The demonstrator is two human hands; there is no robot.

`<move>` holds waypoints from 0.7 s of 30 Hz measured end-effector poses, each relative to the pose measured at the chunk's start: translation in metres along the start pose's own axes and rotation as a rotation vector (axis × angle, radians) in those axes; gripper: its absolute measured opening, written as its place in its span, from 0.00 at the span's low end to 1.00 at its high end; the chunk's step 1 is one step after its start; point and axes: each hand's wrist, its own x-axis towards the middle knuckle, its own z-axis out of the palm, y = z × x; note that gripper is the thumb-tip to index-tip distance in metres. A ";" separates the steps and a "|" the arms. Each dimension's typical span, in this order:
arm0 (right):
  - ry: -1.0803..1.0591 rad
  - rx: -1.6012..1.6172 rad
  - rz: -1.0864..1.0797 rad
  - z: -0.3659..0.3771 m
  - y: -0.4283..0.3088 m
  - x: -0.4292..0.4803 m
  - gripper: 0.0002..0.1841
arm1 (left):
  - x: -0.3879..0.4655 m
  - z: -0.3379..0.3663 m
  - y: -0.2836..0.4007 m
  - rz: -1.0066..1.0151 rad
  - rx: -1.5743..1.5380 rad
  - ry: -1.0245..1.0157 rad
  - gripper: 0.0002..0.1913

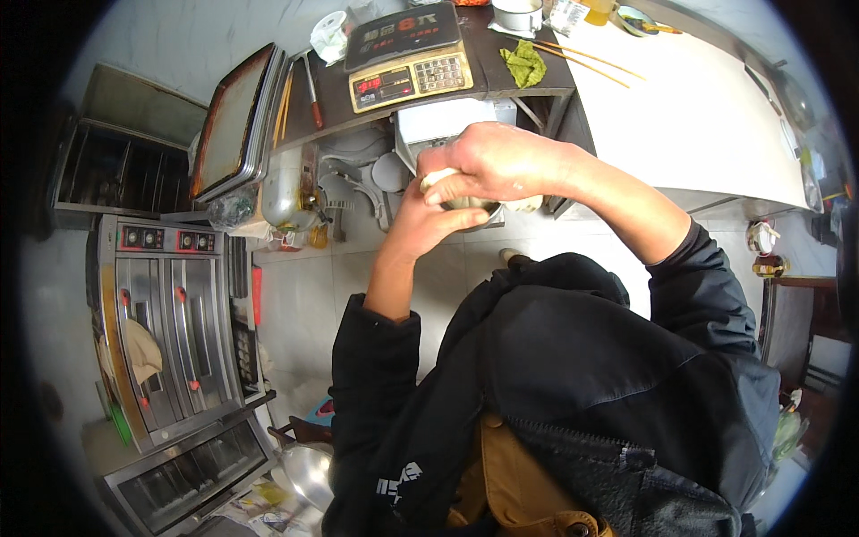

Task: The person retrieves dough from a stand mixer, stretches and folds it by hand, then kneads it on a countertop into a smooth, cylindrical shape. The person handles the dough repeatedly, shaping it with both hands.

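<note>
Close together in front of me, both hands work at a piece of pale dough (439, 178) over a round metal bowl (495, 218). My left hand (421, 220) grips the bowl at its left side, its thumb across the near rim and its other fingers mostly hidden. From above, my right hand (493, 161) bends over the bowl with its fingers closed on the dough. More dough shows under the right wrist. The two hands hide much of the bowl.
Ahead stands a dark counter with a lit digital scale (409, 77), a green cloth (523, 64) and long chopsticks (590, 60). A white worktop (671, 134) extends right. Leaning trays (235, 121) and a deck oven (171, 329) are left. A white-fronted machine (429, 121) sits below the counter.
</note>
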 end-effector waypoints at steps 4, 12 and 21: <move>0.202 -0.288 -0.051 0.003 0.003 -0.001 0.25 | 0.005 0.018 0.005 -0.229 -0.309 0.046 0.21; 0.270 0.906 0.292 0.020 0.070 -0.031 0.35 | 0.000 0.019 0.026 -0.214 -0.629 -0.086 0.28; 0.545 1.031 0.077 0.048 0.085 -0.055 0.10 | -0.001 0.021 0.027 -0.321 -0.762 -0.080 0.27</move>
